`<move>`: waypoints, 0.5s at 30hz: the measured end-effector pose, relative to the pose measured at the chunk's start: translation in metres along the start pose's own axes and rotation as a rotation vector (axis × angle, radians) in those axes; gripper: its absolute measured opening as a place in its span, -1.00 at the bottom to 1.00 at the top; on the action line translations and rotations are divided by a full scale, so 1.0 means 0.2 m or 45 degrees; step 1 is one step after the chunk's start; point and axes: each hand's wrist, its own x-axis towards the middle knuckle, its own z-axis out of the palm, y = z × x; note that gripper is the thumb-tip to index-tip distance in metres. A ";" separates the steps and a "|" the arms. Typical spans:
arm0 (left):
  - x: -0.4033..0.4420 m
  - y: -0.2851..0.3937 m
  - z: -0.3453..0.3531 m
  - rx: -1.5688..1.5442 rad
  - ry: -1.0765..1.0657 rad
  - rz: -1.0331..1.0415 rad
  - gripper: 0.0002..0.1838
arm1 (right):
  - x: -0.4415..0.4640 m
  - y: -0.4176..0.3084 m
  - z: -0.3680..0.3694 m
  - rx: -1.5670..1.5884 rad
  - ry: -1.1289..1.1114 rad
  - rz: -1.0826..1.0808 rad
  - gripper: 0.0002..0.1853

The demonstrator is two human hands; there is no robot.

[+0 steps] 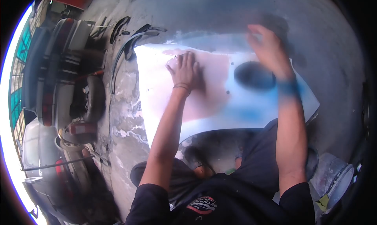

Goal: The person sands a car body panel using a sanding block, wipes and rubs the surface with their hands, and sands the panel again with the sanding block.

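A white car body panel (157, 67), curved like a fender with an arched cut-out facing me, lies in front of my knees. A dull pinkish patch covers its left half, and the right side looks bluish. My left hand (184, 69) rests on the pinkish patch near the far edge, fingers stretched out. Above the panel's right side, my right hand (268, 50) is raised with its fingers loosely extended and nothing visible in it; it is smeared by motion. Below it is a dark oval (251, 75); I cannot tell whether it is a hole or a shadow.
Dark curved trim strips (135, 40) lie on the concrete floor (121, 111) beyond the panel's left corner. Bumpers and other car parts (59, 67) are stacked at the left, near a grey car (39, 146). A grey bucket (333, 178) stands at my right.
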 end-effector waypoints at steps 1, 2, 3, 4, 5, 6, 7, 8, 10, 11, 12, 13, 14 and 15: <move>0.01 0.00 -0.03 -0.089 -0.054 -0.140 -0.30 | 0.00 0.01 -0.01 0.001 0.000 -0.005 -0.49; 0.01 0.06 -0.03 -0.087 -0.048 -0.146 -0.30 | 0.00 0.01 0.00 -0.037 0.015 -0.002 -0.49; 0.02 0.18 0.00 -0.097 -0.082 -0.124 -0.30 | 0.01 0.00 0.01 -0.071 0.028 -0.006 -0.48; 0.03 0.30 0.04 -0.106 -0.113 -0.104 -0.30 | 0.02 -0.03 0.04 -0.061 0.024 -0.025 -0.48; 0.00 0.43 0.10 -0.128 -0.048 0.038 -0.30 | 0.02 -0.05 0.07 -0.015 -0.027 -0.018 -0.49; -0.02 0.51 0.13 -0.149 0.016 0.181 -0.31 | 0.02 -0.09 0.08 0.028 -0.078 -0.010 -0.49; -0.01 0.45 0.14 -0.146 0.019 0.171 -0.31 | 0.01 -0.12 0.10 -0.033 -0.097 -0.027 -0.53; 0.00 0.38 0.15 -0.126 0.018 0.240 -0.32 | -0.01 -0.15 0.10 -0.030 -0.097 -0.032 -0.53; 0.08 0.14 0.15 -0.042 0.045 0.202 -0.36 | -0.03 -0.22 0.09 -0.056 -0.154 -0.009 -0.55; 0.14 -0.01 0.05 -0.067 -0.021 0.043 -0.38 | -0.04 -0.21 0.08 -0.048 -0.137 0.006 -0.57; 0.22 -0.16 -0.01 0.036 -0.130 -0.105 -0.33 | -0.05 -0.20 0.08 -0.048 -0.122 0.003 -0.57; 0.29 -0.32 0.00 0.018 -0.169 -0.192 -0.34 | -0.05 -0.18 0.08 -0.101 -0.096 -0.031 -0.57; 0.33 -0.39 -0.02 -0.050 -0.137 -0.192 -0.38 | -0.05 -0.18 0.07 -0.155 -0.068 -0.066 -0.57; 0.41 -0.43 0.09 0.118 -0.145 0.021 -0.40 | -0.05 -0.18 0.07 -0.154 -0.058 -0.068 -0.57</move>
